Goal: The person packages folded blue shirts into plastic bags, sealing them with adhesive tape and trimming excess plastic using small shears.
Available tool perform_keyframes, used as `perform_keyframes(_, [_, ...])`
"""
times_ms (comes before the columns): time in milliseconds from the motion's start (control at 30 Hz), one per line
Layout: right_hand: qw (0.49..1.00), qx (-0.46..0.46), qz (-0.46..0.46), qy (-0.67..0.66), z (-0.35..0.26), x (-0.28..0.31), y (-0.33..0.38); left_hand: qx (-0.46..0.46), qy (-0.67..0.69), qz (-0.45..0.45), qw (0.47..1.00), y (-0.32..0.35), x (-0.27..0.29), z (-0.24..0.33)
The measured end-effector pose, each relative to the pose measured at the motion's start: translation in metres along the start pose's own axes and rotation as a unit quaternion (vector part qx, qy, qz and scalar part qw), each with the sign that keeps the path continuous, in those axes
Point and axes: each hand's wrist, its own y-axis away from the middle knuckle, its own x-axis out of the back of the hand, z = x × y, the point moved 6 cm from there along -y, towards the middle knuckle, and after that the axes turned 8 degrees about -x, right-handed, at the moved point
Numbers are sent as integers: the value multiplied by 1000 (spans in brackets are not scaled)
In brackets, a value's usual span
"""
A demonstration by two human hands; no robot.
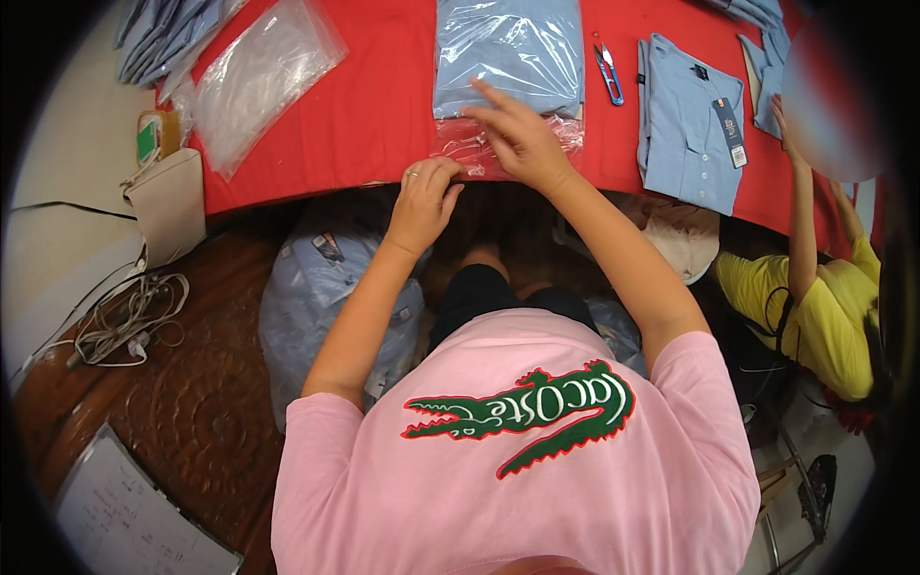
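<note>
A folded light-blue shirt inside a clear plastic bag (508,53) lies on the red table (374,105) in front of me. The bag's open flap (474,149) hangs near the table's front edge. My left hand (425,196) pinches the flap's lower left corner; a ring shows on one finger. My right hand (517,134) lies flat on the flap, fingers spread and pointing toward the shirt, pressing the plastic down.
An empty clear bag (259,77) lies at the left. Small blue thread snips (607,72) and a folded blue shirt with a hang tag (690,125) lie to the right. Another person in yellow (815,307) reaches onto the table. A bag of packed shirts (316,297) sits below.
</note>
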Motion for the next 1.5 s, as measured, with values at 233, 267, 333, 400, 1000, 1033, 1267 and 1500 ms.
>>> perform_keyframes(233, [991,-100,40,83,-4,92,63,23,-2,9,1000,-1,11,-2])
perform_keyframes(267, [989,-101,18,104,-9,95,76,25,4,1,1000,1,11,-3])
perform_keyframes(333, [984,-94,-21,151,-14,95,94,26,7,4,1000,0,14,-1])
perform_keyframes(400, [974,-79,-53,206,-13,89,109,8,7,14,1000,-3,19,4])
perform_keyframes(1000, [966,-208,-151,-26,4,103,71,-45,13,-37,998,-174,44,-12])
perform_keyframes(1033, [967,-206,-152,-18,4,102,74,-84,-4,-33,996,-203,38,-11])
perform_keyframes(1267, [976,-206,-21,71,-2,99,96,-187,-178,-114,959,-239,-63,-34])
perform_keyframes(1500, [981,-128,-7,144,-17,94,93,-204,-167,-127,956,-248,-62,-36])
